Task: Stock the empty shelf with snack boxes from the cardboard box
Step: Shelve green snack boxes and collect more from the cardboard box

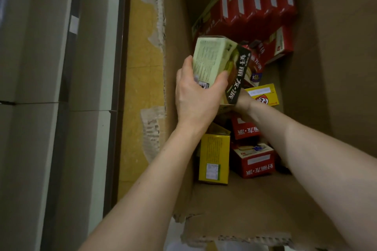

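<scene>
Gripping the green snack box [212, 63] with left hand [195, 96], fingers curled round it, up by the left wall of the cardboard box [177, 26]. Cannot tell about right hand [242, 99], mostly hidden behind. Could slip and drop onto red boxes [253, 161] if held loosely.

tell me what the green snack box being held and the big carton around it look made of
Green snack box: thin printed paperboard, it seems, with a smooth, faintly glossy finish; crisp folded edges and printed text show beside the grip of the left hand. Big carton: brown corrugated cardboard, matte; its near edge is torn ragged, and tape or paper peels off its left flap.
</scene>
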Demonstrator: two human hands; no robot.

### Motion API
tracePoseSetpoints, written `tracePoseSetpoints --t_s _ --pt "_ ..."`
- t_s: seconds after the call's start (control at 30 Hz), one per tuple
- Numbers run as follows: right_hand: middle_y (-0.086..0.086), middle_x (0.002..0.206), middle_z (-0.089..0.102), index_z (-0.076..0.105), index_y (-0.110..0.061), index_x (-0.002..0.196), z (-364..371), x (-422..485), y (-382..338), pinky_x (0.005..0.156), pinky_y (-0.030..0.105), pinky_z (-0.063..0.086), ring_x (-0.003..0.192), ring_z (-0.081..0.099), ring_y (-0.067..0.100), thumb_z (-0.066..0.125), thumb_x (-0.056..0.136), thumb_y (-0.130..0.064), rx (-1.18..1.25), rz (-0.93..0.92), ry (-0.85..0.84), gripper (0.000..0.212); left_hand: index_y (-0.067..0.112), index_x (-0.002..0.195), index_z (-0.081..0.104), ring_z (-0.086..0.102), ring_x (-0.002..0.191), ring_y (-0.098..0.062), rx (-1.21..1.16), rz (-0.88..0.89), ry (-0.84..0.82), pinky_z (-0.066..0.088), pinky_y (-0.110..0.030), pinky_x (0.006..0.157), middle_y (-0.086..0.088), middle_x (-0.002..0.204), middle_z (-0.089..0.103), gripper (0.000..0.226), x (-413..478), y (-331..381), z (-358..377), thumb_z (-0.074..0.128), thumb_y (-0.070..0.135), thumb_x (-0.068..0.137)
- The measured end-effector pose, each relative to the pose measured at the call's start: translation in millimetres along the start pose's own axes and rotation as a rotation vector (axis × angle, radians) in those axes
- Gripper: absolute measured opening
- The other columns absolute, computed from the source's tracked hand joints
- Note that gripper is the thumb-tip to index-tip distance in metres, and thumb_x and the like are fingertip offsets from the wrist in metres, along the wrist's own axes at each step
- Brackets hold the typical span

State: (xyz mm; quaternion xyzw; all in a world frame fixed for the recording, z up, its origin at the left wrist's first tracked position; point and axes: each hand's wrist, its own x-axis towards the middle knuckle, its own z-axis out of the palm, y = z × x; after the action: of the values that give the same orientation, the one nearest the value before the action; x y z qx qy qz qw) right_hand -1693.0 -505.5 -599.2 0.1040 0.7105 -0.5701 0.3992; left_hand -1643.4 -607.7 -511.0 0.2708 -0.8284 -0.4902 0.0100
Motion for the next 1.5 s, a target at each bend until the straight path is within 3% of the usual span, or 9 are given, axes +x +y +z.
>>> tracePoseSetpoints --t_s 0.1,0.23,0.4,0.53,0.67,0.8,0.9,1.27,1.5 --pt "0.018 0.105 0.069 0.063 -0.001 0.113 -19.3 -13.5 -16.1 0.080 0.042 0.055 0.095 0.066 0.034 0.059 0.094 -0.028 0.029 0.064 0.096 0.033 0.035 0.111 0.055 0.065 0.098 -0.009 -0.202 -0.170 -0.006 0.056 -0.031 0.085 0.009 0.105 0.064 0.032 2.3 18.7 -5.8 0.071 0.039 0.083" --pt "0.015 0.111 0.067 0.057 -0.006 0.124 -45.3 -40.4 -56.4 0.084 0.040 0.055 0.098 0.065 0.028 0.065 0.087 -0.043 0.054 0.027 0.165 0.052 0.011 0.110 0.063 0.073 0.078 -0.016 -0.534 -0.482 -0.052 0.057 -0.030 0.067 -0.004 0.090 0.075 0.037 6.0 52.8 -19.2 0.072 0.034 0.083" --pt "0.010 0.099 0.069 0.060 -0.020 0.092 -71.9 -85.0 -116.7 0.088 0.049 0.054 0.094 0.066 0.028 0.063 0.086 -0.044 0.002 -0.091 0.203 0.025 0.014 0.103 0.067 0.073 0.078 -0.023 -0.849 -0.513 -0.190 0.059 -0.037 0.075 -0.007 0.087 0.076 0.020 -4.1 110.8 -52.5 0.064 0.028 0.089" --pt "0.005 0.100 0.069 0.058 -0.021 0.116 -78.3 -122.2 -169.9 0.080 0.039 0.054 0.095 0.065 0.019 0.066 0.083 -0.047 -0.053 -0.166 0.176 0.043 0.016 0.099 0.068 0.069 0.079 -0.027 -0.991 -0.511 -0.269 0.054 -0.039 0.078 -0.010 0.092 0.075 0.023 -15.4 149.3 -90.1 0.059 0.034 0.089" --pt "0.003 0.100 0.070 0.060 -0.022 0.112 -64.3 -162.1 -219.5 0.073 0.032 0.054 0.095 0.066 0.017 0.067 0.086 -0.039 -0.118 -0.303 0.079 0.032 0.017 0.103 0.069 0.068 0.078 -0.026 -1.081 -0.441 -0.283 0.050 -0.039 0.083 -0.007 0.092 0.075 0.028 -25.8 168.5 -134.5 0.056 0.036 0.087" --pt "0.003 0.105 0.069 0.053 -0.018 0.129 -38.4 -197.7 -263.3 0.074 0.031 0.053 0.095 0.066 0.016 0.069 0.085 -0.035 -0.171 -0.447 -0.005 0.050 0.018 0.098 0.068 0.065 0.085 -0.025 -1.190 -0.320 -0.272 0.044 -0.042 0.094 -0.005 0.096 0.073 0.026 -41.6 178.8 -190.3 0.051 0.033 0.085" --pt "0.003 0.105 0.069 0.052 -0.019 0.132 -6.8 -220.2 -295.4 0.079 0.034 0.054 0.098 0.065 0.017 0.069 0.085 -0.035 -0.232 -0.534 -0.082 0.052 0.019 0.107 0.066 0.059 0.104 -0.027 -1.255 -0.222 -0.235 0.034 -0.048 0.107 -0.007 0.120 0.068 0.032 -57.3 180.4 -235.9 0.051 0.037 0.085" --pt "-0.002 0.095 0.073 0.059 -0.023 0.118 159.8 -300.6 -383.0 0.071 0.027 0.056 0.088 0.069 0.009 0.066 0.087 -0.037 -0.416 -0.811 -0.321 0.034 0.018 0.132 0.058 0.064 0.099 -0.029 -1.263 0.136 0.003 0.047 -0.046 0.093 -0.010 0.118 0.068 0.049 -129.2 161.7 -413.3 0.042 0.037 0.090" --pt "-0.001 0.102 0.072 0.055 -0.026 0.124 270.8 -342.6 -410.4 0.089 0.040 0.054 0.097 0.068 0.015 0.068 0.084 -0.039 -0.486 -0.929 -0.497 0.045 0.017 0.135 0.056 0.055 0.115 -0.031 -1.296 0.256 0.134 0.042 -0.044 0.100 -0.013 0.136 0.057 0.055 -178.3 125.1 -516.9 0.045 0.039 0.086"
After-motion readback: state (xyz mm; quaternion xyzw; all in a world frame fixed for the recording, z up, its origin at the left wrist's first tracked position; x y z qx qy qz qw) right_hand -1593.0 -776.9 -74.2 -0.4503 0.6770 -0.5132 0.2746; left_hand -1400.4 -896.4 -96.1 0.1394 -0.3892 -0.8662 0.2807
